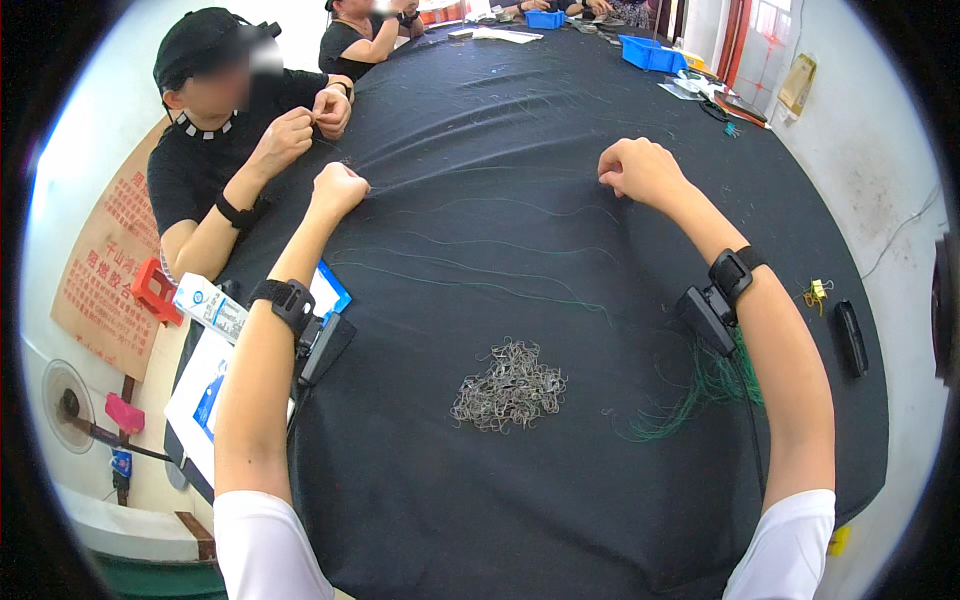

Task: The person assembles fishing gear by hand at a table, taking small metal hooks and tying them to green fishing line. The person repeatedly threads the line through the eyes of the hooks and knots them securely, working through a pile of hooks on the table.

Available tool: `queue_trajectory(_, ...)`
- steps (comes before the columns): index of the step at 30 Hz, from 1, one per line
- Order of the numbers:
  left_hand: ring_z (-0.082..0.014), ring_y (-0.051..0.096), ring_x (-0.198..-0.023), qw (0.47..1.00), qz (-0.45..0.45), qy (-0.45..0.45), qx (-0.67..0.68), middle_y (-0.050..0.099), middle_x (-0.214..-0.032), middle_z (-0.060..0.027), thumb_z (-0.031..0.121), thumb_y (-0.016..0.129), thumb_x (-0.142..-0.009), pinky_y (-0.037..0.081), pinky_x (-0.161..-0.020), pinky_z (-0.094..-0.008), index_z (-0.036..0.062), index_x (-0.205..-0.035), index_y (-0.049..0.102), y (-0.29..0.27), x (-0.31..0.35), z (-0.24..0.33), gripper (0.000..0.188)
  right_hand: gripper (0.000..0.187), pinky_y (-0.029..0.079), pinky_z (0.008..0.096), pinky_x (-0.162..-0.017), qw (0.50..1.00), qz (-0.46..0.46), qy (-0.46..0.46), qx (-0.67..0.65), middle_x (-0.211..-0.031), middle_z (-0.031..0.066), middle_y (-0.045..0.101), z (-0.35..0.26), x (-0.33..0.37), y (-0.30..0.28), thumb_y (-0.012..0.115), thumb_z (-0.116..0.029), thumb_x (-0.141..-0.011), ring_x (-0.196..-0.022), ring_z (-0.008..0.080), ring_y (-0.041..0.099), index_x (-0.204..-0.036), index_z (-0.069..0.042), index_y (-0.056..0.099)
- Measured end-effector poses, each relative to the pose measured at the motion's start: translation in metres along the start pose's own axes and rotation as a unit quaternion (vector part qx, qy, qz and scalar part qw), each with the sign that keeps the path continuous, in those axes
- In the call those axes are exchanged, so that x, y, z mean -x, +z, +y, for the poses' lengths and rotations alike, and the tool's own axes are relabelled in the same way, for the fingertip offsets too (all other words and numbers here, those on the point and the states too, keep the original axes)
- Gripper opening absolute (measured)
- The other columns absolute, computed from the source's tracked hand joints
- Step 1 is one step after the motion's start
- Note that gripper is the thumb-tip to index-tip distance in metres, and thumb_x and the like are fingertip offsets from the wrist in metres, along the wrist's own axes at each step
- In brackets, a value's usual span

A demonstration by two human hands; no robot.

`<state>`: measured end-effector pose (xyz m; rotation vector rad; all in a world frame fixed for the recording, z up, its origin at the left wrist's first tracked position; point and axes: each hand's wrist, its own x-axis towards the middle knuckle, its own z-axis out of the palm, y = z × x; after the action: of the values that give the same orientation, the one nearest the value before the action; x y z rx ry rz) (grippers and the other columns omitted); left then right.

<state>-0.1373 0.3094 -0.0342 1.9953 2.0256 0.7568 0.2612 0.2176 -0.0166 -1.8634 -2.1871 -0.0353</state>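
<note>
My left hand (342,188) is closed in a pinch above the far left part of the black cloth (430,480). Level with it on the right, my right hand (640,172) is pinched too, fingertips pointing down. A thin green fishing line (480,170) runs faintly between the two hands. Nearer to me, several separate strands of green line (480,272) lie in loose waves across the cloth. A heap of small metal fish hooks (510,388) sits in the middle. Beside my right forearm, and partly hidden by it, is a tangled bundle of green line (705,395).
A person (215,130) in black works close on my left; others sit farther along the table. A white box (210,305) and papers lie by my left forearm. At right are a black case (851,338) and a yellow clip (818,292). A blue bin (652,54) stands at the far right.
</note>
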Motion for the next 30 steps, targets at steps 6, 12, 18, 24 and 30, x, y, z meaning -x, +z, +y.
queue_trajectory(6,-0.0366,0.066,-0.088,0.997,0.047,0.053,-0.038,0.067,-0.087,-0.0234,0.013,0.061,-0.07,0.051,-0.082,-0.0404,0.0013,-0.077,0.067,0.006,0.002,-0.013,0.015,0.017,0.051,0.0399,-0.079,0.999,0.047,-0.011,-0.006,-0.09,0.0126,0.069,0.021,0.024,-0.011,0.067,-0.02,-0.078,-0.086,0.028,0.066,-0.093,-0.011,0.07)
queue_trajectory(12,-0.0359,0.065,-0.088,0.988,0.058,0.107,-0.093,0.067,-0.087,-0.0222,0.014,0.062,-0.072,0.05,-0.082,-0.041,0.0008,-0.077,0.066,-0.007,0.021,-0.001,0.014,0.013,0.052,0.0381,-0.076,0.995,0.099,-0.002,-0.007,-0.081,0.0133,0.069,0.055,0.056,-0.044,0.066,-0.018,-0.078,-0.079,0.0292,0.067,-0.083,-0.006,0.07)
queue_trajectory(18,-0.0316,0.065,-0.082,0.971,0.04,0.233,-0.044,0.066,-0.082,-0.0192,0.017,0.067,-0.077,0.05,-0.078,-0.0391,-0.0017,-0.08,0.068,-0.021,0.075,0.03,0.019,0.015,0.05,0.0296,-0.068,0.997,0.024,0.003,-0.066,-0.07,0.0088,0.067,0.034,0.102,-0.066,0.067,-0.016,-0.08,-0.066,0.0165,0.064,-0.079,-0.001,0.069)
queue_trajectory(24,-0.0224,0.064,-0.083,0.952,-0.023,0.306,-0.014,0.066,-0.09,-0.0122,0.017,0.068,-0.08,0.051,-0.073,-0.0314,0.0008,-0.088,0.069,-0.027,0.124,0.059,0.018,0.012,0.05,0.0301,-0.067,0.978,-0.045,-0.067,-0.191,-0.074,0.0069,0.067,0.008,0.141,-0.064,0.07,-0.015,-0.074,-0.068,0.0173,0.062,-0.082,-0.006,0.07)
queue_trajectory(30,-0.0197,0.062,-0.082,0.933,-0.063,0.355,0.021,0.063,-0.091,-0.0097,0.014,0.067,-0.082,0.05,-0.068,-0.0297,0.0018,-0.088,0.068,-0.027,0.167,0.076,0.014,0.01,0.048,0.0357,-0.075,0.972,-0.029,-0.168,-0.162,-0.077,0.0059,0.063,-0.018,0.169,-0.055,0.07,-0.016,-0.074,-0.081,0.0235,0.059,-0.077,-0.007,0.066)
